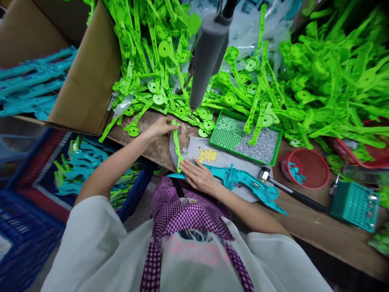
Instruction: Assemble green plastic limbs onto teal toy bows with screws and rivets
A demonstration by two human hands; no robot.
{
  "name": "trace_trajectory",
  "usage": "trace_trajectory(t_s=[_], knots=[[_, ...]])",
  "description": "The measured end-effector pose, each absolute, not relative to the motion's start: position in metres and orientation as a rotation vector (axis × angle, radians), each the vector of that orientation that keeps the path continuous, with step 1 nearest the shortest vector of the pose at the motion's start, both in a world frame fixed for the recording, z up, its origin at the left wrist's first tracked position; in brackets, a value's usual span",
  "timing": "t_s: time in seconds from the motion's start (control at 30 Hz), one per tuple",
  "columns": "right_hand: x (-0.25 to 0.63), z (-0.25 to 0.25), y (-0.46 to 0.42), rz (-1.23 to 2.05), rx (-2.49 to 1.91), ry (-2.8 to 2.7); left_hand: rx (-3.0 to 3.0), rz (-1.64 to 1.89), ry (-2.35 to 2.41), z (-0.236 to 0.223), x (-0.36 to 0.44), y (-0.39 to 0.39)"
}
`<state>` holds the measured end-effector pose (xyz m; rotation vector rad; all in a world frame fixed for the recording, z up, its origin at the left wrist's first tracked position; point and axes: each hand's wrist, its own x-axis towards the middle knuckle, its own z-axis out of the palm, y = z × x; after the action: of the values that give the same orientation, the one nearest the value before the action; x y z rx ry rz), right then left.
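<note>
A narrow green plastic strip lies on the wooden bench in front of me. My left hand pinches its far end, fingers closed on it. My right hand presses its near end, fingers stretched flat over it and over a teal plastic part that lies across a grey mat with a yellow cartoon figure. A grey cylinder-shaped tool hangs above the bench, just beyond the strip.
A big heap of green plastic parts covers the back of the bench. A green tray holds small metal pieces. A hammer, red baskets, a teal basket, a cardboard box and blue crates surround me.
</note>
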<state>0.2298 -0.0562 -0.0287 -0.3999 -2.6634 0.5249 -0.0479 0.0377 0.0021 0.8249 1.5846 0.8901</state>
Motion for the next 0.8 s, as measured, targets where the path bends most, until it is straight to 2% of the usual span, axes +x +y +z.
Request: trace_trajectory(t_s=[0.17, 0.33, 0.6, 0.8], knots=[[0.229, -0.029, -0.057, 0.483, -0.405, -2.634, 0.841, 0.810, 1.631, 0.012, -0.047, 0.043], [0.231, -0.029, -0.057, 0.552, -0.398, -2.637, 0.538, 0.790, 1.394, 0.017, -0.051, 0.042], [0.229, -0.026, -0.056, 0.573, -0.420, -2.660, 0.378, 1.003, 1.495, 0.004, -0.038, 0.026], [0.229, -0.023, -0.056, 0.494, -0.426, -2.648, 0.345, 1.043, 1.368, 0.005, -0.038, 0.014]])
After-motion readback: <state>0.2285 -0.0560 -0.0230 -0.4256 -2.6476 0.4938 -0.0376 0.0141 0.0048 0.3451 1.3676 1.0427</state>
